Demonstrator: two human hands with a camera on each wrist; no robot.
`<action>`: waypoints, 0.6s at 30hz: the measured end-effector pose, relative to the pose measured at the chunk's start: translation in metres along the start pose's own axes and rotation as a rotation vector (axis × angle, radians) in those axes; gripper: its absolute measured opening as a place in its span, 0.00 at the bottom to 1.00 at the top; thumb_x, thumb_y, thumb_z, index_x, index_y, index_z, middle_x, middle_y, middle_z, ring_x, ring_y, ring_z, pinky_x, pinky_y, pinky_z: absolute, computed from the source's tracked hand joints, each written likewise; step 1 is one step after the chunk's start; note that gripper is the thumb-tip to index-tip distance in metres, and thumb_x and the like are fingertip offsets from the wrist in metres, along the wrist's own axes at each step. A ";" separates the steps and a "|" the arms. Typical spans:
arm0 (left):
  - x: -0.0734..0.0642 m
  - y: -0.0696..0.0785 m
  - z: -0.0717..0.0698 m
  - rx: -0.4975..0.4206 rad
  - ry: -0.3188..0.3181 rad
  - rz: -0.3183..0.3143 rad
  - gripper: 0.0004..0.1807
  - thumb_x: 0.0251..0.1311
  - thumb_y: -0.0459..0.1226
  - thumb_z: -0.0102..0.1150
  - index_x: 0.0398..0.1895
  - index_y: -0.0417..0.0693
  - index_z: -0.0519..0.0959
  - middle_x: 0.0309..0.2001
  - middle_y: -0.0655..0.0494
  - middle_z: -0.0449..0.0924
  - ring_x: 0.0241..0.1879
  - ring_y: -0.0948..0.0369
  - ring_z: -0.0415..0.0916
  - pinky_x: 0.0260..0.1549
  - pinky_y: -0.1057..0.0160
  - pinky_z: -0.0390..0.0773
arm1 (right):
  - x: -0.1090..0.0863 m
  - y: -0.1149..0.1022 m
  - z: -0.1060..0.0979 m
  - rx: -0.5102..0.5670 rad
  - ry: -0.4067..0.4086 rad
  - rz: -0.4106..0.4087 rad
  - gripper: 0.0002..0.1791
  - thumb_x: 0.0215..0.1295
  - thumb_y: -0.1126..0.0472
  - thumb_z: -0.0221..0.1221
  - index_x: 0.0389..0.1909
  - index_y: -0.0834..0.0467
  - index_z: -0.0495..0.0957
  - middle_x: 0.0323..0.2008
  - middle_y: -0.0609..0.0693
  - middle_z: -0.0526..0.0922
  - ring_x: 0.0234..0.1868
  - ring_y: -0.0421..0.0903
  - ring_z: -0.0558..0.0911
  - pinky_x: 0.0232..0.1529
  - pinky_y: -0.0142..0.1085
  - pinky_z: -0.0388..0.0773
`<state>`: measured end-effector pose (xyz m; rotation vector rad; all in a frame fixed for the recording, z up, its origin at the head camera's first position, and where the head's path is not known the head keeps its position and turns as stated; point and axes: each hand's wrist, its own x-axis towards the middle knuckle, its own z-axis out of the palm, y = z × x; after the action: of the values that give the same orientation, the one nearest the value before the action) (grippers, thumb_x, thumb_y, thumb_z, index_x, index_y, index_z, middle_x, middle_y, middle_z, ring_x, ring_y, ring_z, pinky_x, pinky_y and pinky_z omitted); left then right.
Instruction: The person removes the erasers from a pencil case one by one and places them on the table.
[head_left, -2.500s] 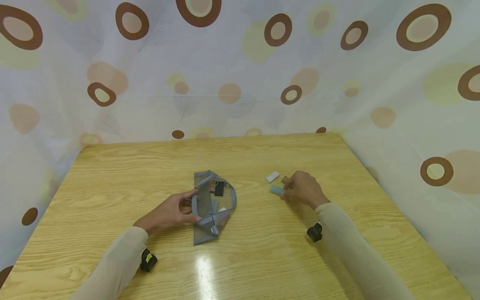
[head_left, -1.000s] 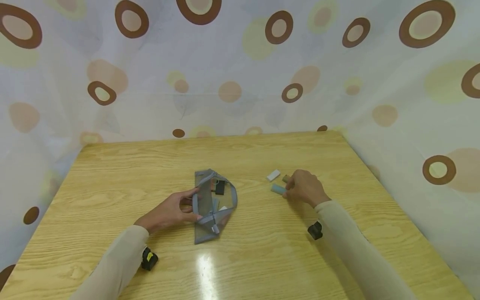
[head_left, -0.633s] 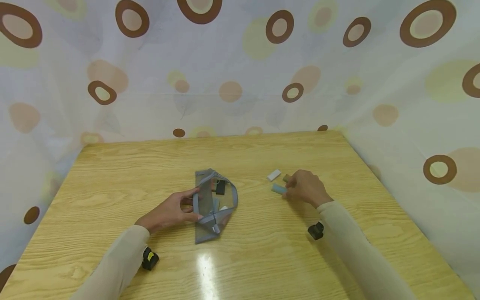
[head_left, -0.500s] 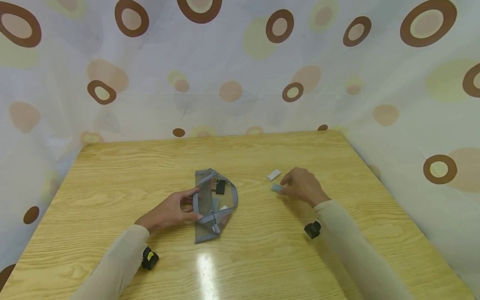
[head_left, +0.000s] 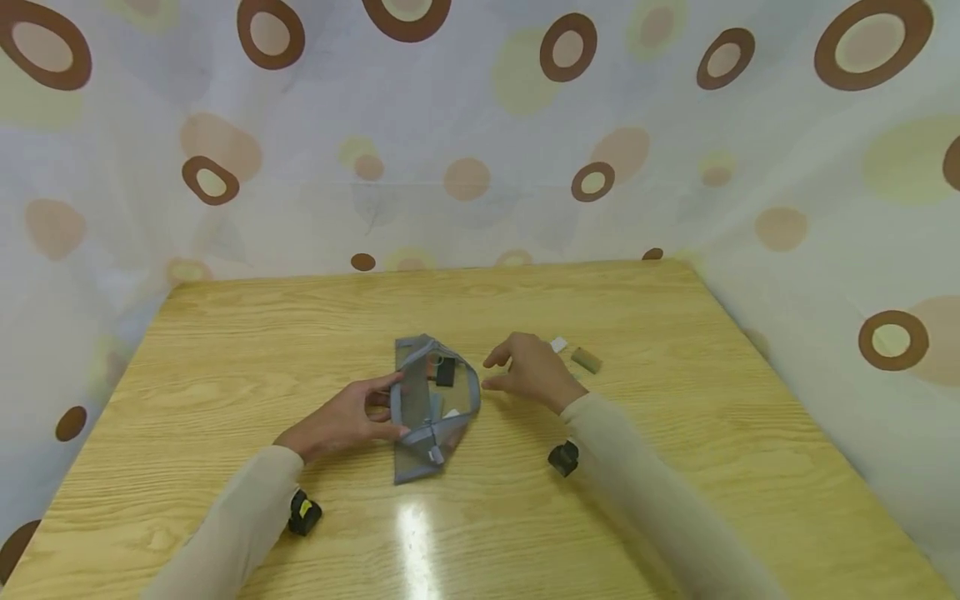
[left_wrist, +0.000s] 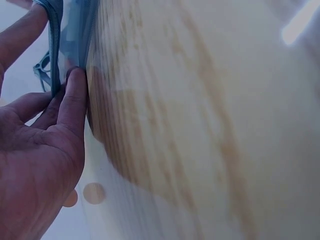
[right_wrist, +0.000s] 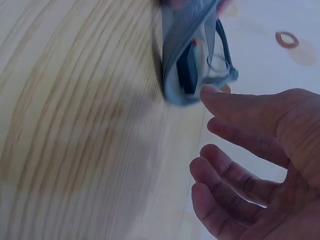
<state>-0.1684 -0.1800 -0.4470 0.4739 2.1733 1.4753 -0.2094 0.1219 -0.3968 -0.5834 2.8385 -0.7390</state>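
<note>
My left hand grips the rim of a grey mesh zipper pouch, holding its mouth wide. In the left wrist view its fingers pinch the pouch's edge. Inside lie a black block, a bluish piece and a white piece. My right hand hovers just right of the pouch mouth, thumb and fingers apart. Nothing shows between its fingers in the right wrist view. Whether the light-blue piece lies behind this hand is unclear.
Behind the right hand, a brown block and a partly hidden white block lie on the wooden table. A circle-patterned curtain stands along the back and sides. Each wrist wears a small black camera.
My right hand has left the small blocks and moved left to the pouch mouth. The brown block now shows fully; the light-blue piece is no longer clearly visible. My left hand stays at the pouch.
</note>
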 end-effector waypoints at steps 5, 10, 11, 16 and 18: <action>0.001 0.000 0.000 -0.004 0.004 0.004 0.52 0.61 0.37 0.72 0.80 0.37 0.49 0.73 0.45 0.64 0.66 0.46 0.68 0.67 0.50 0.71 | 0.013 -0.019 0.012 -0.022 -0.024 -0.009 0.18 0.58 0.56 0.75 0.47 0.59 0.88 0.47 0.55 0.87 0.49 0.53 0.84 0.50 0.48 0.84; 0.000 0.000 0.000 0.008 0.005 -0.001 0.52 0.61 0.38 0.72 0.80 0.38 0.50 0.73 0.45 0.64 0.66 0.47 0.68 0.67 0.50 0.71 | 0.023 -0.029 0.023 -0.061 -0.023 -0.025 0.20 0.56 0.54 0.76 0.47 0.59 0.88 0.48 0.53 0.87 0.49 0.51 0.85 0.49 0.45 0.85; 0.000 0.000 0.000 0.009 0.006 -0.001 0.52 0.61 0.39 0.72 0.80 0.38 0.50 0.73 0.45 0.64 0.66 0.47 0.68 0.67 0.50 0.71 | 0.024 -0.030 0.025 -0.070 -0.021 -0.029 0.21 0.55 0.54 0.76 0.47 0.59 0.88 0.48 0.53 0.87 0.49 0.50 0.85 0.48 0.44 0.85; 0.000 -0.001 0.000 0.004 0.007 0.002 0.52 0.60 0.38 0.72 0.80 0.38 0.50 0.73 0.45 0.64 0.67 0.46 0.68 0.67 0.50 0.70 | 0.030 -0.032 0.031 -0.075 -0.010 -0.030 0.23 0.53 0.53 0.77 0.48 0.60 0.88 0.50 0.54 0.86 0.46 0.49 0.84 0.44 0.42 0.84; 0.001 -0.001 0.000 -0.007 0.002 0.004 0.52 0.60 0.38 0.72 0.80 0.38 0.50 0.73 0.45 0.64 0.67 0.46 0.67 0.67 0.50 0.70 | 0.031 -0.032 0.032 -0.073 -0.006 -0.024 0.24 0.52 0.53 0.77 0.49 0.59 0.88 0.50 0.54 0.87 0.42 0.46 0.83 0.40 0.40 0.84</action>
<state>-0.1689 -0.1798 -0.4486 0.4753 2.1688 1.4859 -0.2196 0.0697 -0.4104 -0.6301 2.8679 -0.6393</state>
